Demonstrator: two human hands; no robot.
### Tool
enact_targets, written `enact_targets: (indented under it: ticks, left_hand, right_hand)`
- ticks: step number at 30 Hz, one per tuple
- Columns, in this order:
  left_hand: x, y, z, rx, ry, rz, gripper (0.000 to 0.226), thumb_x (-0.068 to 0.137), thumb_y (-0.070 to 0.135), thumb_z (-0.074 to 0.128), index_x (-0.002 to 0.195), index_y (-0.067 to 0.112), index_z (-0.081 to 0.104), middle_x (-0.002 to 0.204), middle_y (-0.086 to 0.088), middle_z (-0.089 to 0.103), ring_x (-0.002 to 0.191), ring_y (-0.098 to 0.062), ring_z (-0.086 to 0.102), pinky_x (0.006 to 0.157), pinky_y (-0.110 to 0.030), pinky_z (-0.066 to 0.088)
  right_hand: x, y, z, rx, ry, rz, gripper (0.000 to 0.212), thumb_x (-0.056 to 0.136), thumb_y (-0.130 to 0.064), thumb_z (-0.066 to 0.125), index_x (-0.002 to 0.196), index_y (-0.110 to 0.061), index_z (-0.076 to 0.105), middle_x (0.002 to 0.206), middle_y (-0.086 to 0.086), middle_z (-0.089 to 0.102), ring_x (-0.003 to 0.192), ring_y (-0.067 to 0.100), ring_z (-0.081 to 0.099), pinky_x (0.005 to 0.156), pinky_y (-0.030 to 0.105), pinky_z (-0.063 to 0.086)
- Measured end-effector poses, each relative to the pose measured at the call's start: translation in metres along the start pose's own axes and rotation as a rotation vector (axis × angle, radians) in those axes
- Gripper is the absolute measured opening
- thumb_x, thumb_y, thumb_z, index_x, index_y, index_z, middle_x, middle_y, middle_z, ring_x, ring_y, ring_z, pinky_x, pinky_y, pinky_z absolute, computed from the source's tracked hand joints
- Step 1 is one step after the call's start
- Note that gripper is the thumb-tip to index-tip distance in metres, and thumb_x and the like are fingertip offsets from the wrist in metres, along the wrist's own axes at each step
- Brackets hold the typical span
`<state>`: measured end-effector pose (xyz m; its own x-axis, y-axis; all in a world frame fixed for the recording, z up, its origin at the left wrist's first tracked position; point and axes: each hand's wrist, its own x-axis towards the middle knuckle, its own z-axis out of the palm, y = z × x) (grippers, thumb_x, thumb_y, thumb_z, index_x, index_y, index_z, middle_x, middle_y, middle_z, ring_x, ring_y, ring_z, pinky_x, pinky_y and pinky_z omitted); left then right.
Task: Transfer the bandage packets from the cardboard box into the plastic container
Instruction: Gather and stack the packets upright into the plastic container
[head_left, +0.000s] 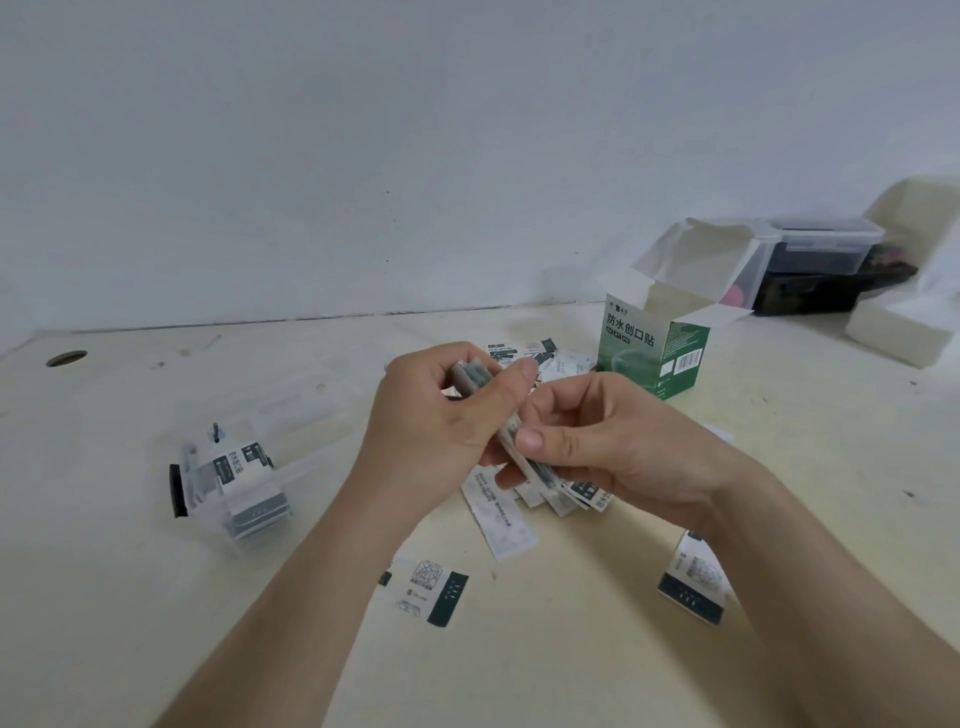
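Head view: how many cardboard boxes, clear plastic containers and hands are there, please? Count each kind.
Cardboard box, green, open: 1
Clear plastic containers: 2, the near container with packets inside and the lidded container at the back
Hands: 2, left hand and right hand, both holding the packet stack
Total: 5

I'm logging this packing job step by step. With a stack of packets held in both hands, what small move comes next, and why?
Probably carry the stack of packets left and slide it into the plastic container. The left hand and right hand both pinch it, and the container already holds some packets; loose packets lie on the table.
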<state>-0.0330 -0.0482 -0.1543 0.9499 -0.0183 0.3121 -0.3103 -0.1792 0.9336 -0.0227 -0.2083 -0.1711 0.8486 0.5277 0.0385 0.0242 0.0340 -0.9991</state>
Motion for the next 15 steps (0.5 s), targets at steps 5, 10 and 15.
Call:
enact_targets:
  ticks: [5,10,15]
  left_hand:
    - [0.000,-0.004,0.001,0.030,0.037,0.032,0.040,0.089,0.033,0.064,0.072,-0.003,0.059,0.046,0.004,0.051,0.039,-0.011,0.050,0.040,-0.020,0.042]
    - [0.000,-0.006,0.003,0.080,0.024,0.092,0.046,0.081,0.049,0.061,0.073,0.004,0.056,0.048,0.012,0.046,0.040,-0.005,0.042,0.042,-0.021,0.037]
    - [0.004,0.001,-0.013,-0.179,-0.137,0.024,0.022,0.078,0.025,0.068,0.096,0.013,0.071,0.067,0.005,0.067,0.056,-0.009,0.058,0.049,-0.021,0.048]
  right_hand:
    - [-0.001,-0.003,0.005,-0.024,-0.034,-0.015,0.022,0.078,-0.016,0.076,0.079,-0.007,0.057,0.072,0.006,0.070,0.074,0.023,0.071,0.086,0.046,0.053]
    - [0.002,0.001,0.004,-0.016,-0.017,-0.011,0.048,0.069,-0.025,0.084,0.088,0.009,0.055,0.087,0.023,0.068,0.083,0.032,0.069,0.097,0.067,0.038]
    - [-0.001,-0.002,-0.010,0.240,-0.113,-0.003,0.047,0.071,-0.028,0.081,0.102,0.002,0.063,0.089,0.019,0.070,0.071,0.025,0.070,0.072,0.036,0.053]
